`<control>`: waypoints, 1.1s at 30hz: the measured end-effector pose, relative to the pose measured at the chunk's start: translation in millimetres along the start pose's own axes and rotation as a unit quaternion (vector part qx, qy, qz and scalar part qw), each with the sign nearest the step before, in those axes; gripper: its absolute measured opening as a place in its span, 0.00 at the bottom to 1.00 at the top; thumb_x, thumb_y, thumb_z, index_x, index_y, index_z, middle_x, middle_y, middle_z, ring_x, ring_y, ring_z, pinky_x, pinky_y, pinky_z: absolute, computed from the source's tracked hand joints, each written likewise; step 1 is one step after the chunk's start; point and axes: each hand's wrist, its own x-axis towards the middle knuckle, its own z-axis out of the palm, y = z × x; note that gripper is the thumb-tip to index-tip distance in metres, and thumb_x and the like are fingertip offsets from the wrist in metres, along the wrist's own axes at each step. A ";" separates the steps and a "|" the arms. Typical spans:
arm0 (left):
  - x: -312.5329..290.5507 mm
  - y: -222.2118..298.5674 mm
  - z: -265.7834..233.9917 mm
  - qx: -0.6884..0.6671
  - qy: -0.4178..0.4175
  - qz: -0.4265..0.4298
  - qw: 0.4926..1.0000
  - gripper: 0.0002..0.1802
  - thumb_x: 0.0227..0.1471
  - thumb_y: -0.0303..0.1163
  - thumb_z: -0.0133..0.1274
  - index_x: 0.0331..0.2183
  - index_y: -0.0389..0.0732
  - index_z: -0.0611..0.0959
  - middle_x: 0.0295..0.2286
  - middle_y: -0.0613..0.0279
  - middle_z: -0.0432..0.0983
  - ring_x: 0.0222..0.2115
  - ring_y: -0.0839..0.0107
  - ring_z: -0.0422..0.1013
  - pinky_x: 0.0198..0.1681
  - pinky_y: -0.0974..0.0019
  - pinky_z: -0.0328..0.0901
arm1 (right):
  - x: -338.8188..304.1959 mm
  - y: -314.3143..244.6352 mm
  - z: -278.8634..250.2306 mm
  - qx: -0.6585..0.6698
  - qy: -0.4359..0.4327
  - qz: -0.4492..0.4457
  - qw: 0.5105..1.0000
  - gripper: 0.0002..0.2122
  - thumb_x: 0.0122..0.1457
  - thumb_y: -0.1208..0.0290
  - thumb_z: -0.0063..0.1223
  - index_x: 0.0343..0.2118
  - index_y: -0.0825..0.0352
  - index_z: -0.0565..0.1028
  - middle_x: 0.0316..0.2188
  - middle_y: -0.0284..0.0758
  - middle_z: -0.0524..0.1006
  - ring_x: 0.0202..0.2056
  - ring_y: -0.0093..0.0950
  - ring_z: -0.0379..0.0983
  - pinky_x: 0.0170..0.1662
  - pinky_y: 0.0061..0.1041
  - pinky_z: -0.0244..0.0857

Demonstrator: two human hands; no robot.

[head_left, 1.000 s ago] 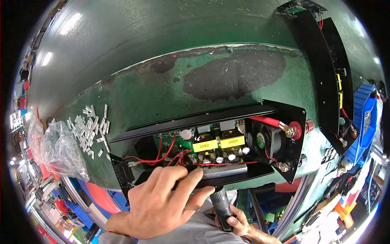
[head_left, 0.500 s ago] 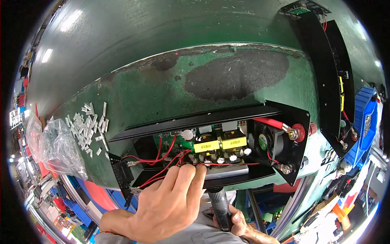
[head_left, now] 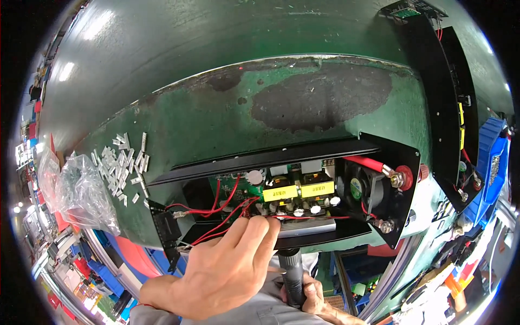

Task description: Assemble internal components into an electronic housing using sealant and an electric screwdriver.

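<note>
A black metal case (head_left: 281, 151) lies open in front of me, a circuit board (head_left: 252, 189) with red wires and two yellow-labelled transformers (head_left: 298, 191) inside. My left hand (head_left: 227, 271) reaches over its near edge, fingers bent and pressed together beside a silver metal bar (head_left: 309, 227). Its fingertips are hidden among the parts, so what they pinch does not show. Below the case, my right hand (head_left: 313, 295) is closed round a black electric screwdriver (head_left: 293, 276). The screwdriver points up at the case's near wall; its tip is out of sight.
Small silver metal pieces (head_left: 122, 165) lie heaped at the left, next to a clear plastic bag (head_left: 86, 189). A second black case (head_left: 441, 108) stands at the right, beside a blue bin (head_left: 490, 168). A fan (head_left: 363, 187) and end panel close the case's right side.
The whole view has shifted slightly, so the case sits a little further right. Both hands keep nearly the same places at the case, and the screwdriver leans slightly less.
</note>
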 end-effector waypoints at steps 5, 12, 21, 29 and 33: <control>0.6 4.1 2.1 0.020 -0.006 0.005 1.000 0.31 0.38 0.30 0.65 0.48 0.35 0.80 0.36 0.62 0.68 0.32 0.69 0.74 0.22 0.67 0.69 | 12.5 21.2 -9.9 0.202 -0.155 0.078 0.964 0.49 0.58 0.23 0.27 0.61 0.72 0.67 0.16 0.34 0.71 0.18 0.24 0.61 0.25 0.22 0.53; -3.1 7.9 17.9 0.037 0.116 -0.040 0.992 0.21 0.44 0.33 0.68 0.43 0.42 0.82 0.33 0.67 0.71 0.30 0.72 0.74 0.21 0.67 0.67 | 8.2 11.9 -18.2 0.050 -0.067 -0.010 0.996 0.46 0.62 0.27 0.28 0.60 0.74 0.66 0.23 0.35 0.75 0.24 0.24 0.68 0.31 0.23 0.61; 27.8 -30.8 -43.6 0.021 0.331 0.019 0.943 0.09 0.56 0.30 0.60 0.31 0.33 0.81 0.27 0.52 0.75 0.26 0.56 0.74 0.27 0.57 0.68 | -18.7 34.0 -43.4 0.001 0.181 -0.206 0.962 0.45 0.59 0.27 0.38 0.52 0.76 0.68 0.27 0.35 0.72 0.25 0.26 0.72 0.26 0.24 0.64; 34.6 -79.5 -25.4 0.205 0.163 0.023 0.965 0.40 0.64 0.55 0.45 0.09 0.37 0.77 0.09 0.48 0.69 0.14 0.52 0.73 0.21 0.55 0.68 | -22.5 -45.7 -40.9 -0.121 0.275 -0.273 0.914 0.21 0.59 0.68 0.64 0.52 0.67 0.68 0.31 0.28 0.75 0.28 0.16 0.68 0.31 0.16 0.63; 23.2 -61.3 -22.6 0.205 0.120 0.032 0.971 0.40 0.66 0.54 0.44 0.10 0.38 0.79 0.09 0.50 0.69 0.13 0.55 0.73 0.20 0.57 0.67 | -27.2 -74.3 -45.0 -0.173 0.340 -0.261 0.887 0.24 0.60 0.65 0.60 0.57 0.68 0.69 0.33 0.28 0.76 0.31 0.16 0.66 0.35 0.15 0.60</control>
